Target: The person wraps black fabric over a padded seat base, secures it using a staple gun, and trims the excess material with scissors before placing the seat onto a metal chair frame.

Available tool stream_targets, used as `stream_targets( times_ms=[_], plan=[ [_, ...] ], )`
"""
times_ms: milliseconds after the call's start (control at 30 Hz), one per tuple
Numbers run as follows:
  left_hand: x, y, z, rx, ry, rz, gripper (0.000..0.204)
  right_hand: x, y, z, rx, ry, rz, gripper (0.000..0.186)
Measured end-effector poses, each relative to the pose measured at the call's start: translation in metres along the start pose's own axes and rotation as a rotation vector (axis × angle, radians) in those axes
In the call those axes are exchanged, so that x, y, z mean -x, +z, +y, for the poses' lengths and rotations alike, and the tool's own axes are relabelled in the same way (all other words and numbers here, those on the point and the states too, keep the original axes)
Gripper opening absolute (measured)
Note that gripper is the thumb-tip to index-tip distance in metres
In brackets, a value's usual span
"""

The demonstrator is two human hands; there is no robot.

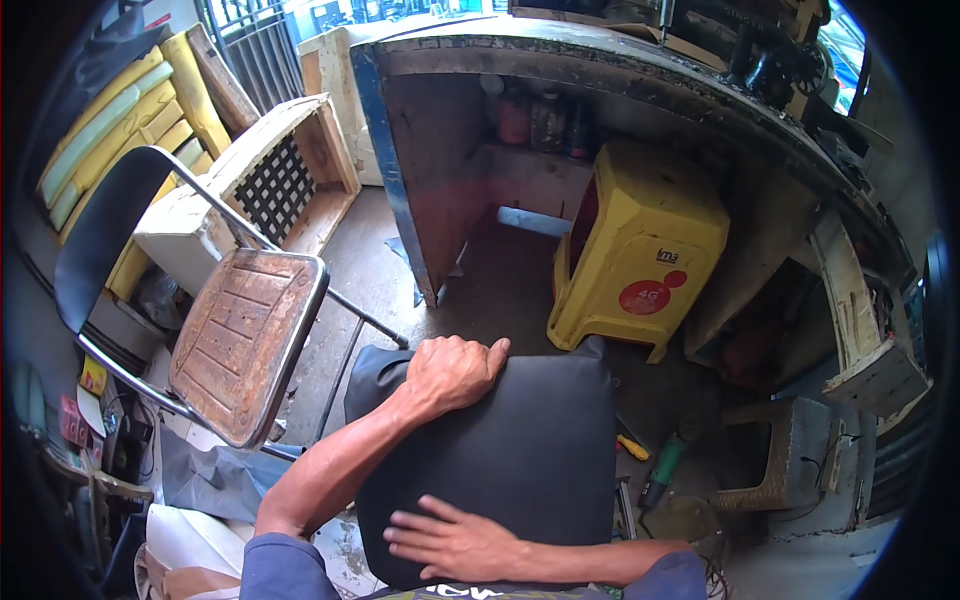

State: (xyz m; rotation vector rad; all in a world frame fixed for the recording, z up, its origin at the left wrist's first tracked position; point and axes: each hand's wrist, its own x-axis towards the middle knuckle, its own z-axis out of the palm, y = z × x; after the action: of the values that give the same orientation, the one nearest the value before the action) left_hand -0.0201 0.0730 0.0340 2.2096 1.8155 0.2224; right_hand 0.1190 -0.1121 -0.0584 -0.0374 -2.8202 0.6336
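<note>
A black padded panel (pixel 505 450), covered in smooth leather-like material, lies in front of me at the lower middle, its far corners creased. My left hand (pixel 450 370) grips its far edge with the fingers curled over it and the thumb toward the right. Nearer to me, my right hand (pixel 450 545) rests on the top surface with the fingers spread and slightly blurred. Just right of the panel, a green power tool (pixel 668 460) and a yellow-handled tool (pixel 632 448) lie on the floor.
A folding chair (pixel 238 340) with a rusty seat stands at left, before a wooden frame (pixel 330 150) and padded yellow pieces (pixel 115 125). A blue-edged workbench (pixel 395 160) spans the back, with a yellow plastic stool (pixel 660 230) beneath and a black machine (pixel 760 60) on top.
</note>
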Motion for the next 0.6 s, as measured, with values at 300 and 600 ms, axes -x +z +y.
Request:
stream_targets(
  times_ms=[300, 600],
  plan=[
    [0.009, -0.025, -0.004, 0.134, -0.067, -0.242, 0.076, 0.047, -0.133, 0.093, 0.575, 0.643, 0.323, 0.066],
    [0.021, -0.091, -0.021, 0.722, 0.171, -0.940, 0.078, 0.045, -0.190, 0.063, 0.482, 0.648, 0.630, 0.037]
  ],
)
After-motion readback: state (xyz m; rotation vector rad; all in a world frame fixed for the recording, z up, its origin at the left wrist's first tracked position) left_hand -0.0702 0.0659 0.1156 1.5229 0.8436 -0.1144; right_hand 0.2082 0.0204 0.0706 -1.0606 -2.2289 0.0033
